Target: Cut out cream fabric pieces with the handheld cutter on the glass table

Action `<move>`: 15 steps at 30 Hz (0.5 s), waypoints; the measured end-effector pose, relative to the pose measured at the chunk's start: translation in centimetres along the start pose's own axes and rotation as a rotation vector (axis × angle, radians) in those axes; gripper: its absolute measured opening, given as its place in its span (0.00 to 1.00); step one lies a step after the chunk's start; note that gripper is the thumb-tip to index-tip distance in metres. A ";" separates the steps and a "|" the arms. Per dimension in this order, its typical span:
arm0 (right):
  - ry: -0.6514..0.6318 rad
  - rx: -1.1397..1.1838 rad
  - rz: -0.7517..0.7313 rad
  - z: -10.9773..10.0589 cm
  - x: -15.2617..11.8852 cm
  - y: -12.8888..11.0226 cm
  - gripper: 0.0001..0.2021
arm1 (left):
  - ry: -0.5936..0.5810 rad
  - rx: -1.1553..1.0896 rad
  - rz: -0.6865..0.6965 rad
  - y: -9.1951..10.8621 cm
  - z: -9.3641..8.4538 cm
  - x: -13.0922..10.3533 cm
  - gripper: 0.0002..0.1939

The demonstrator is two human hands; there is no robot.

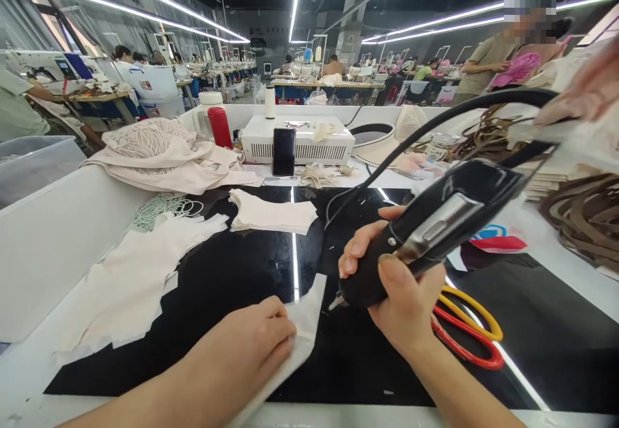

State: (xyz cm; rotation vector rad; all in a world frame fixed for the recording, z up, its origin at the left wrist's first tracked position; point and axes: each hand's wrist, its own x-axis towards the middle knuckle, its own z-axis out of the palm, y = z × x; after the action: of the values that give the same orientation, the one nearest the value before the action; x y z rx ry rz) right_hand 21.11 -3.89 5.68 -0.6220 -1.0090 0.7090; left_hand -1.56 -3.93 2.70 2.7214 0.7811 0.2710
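My right hand (pixel 406 286) grips a black corded handheld power tool (pixel 435 215) with a metal lever on its side. The tool's small metal tip (pixel 337 300) points down to the left, just right of a white fabric strip (pixel 309 312). My left hand (pixel 246 344) lies on that strip with its fingers curled and pressed together on it, near its upper end. Both hands are over a black cutting board (pixel 232 273). A stack of cream fabric pieces (pixel 273 212) lies beyond the hands. More cream pieces (pixel 130 273) spread out at the left.
Scissors (pixel 469 331) with red and yellow handles lie right of my right wrist. A white machine box (pixel 297 138) with a phone (pixel 284 151) against it stands behind. The tool's black cable (pixel 435 115) arcs overhead. Brown straps (pixel 585 218) pile up at right.
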 end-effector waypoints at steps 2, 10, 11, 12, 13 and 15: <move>-0.007 0.007 0.003 0.3 -0.1 0.1 0.22 | -0.055 -0.046 -0.069 0.2 -1.2 0.9 0.09; -0.001 0.061 0.009 1.1 -0.2 0.8 0.20 | -0.062 -0.207 0.101 -1.9 -2.0 5.0 0.19; -0.004 0.067 0.013 1.2 -0.2 0.8 0.19 | -0.088 -0.238 0.112 -2.2 -1.7 5.3 0.21; -0.005 0.070 0.017 1.3 -0.3 0.8 0.19 | -0.117 -0.257 0.113 -2.5 -1.4 5.5 0.22; -0.007 0.070 0.020 1.5 -0.3 0.7 0.19 | -0.142 -0.268 0.108 -2.7 -1.2 5.6 0.23; -0.006 0.067 0.016 1.7 -0.3 0.7 0.20 | -0.182 -0.269 0.087 -3.0 -0.9 5.6 0.23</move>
State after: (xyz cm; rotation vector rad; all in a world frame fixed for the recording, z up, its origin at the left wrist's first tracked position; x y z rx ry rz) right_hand 19.34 -3.50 5.69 -0.5707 -0.9832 0.7564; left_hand 1.46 1.77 3.10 2.4859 0.5343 0.1328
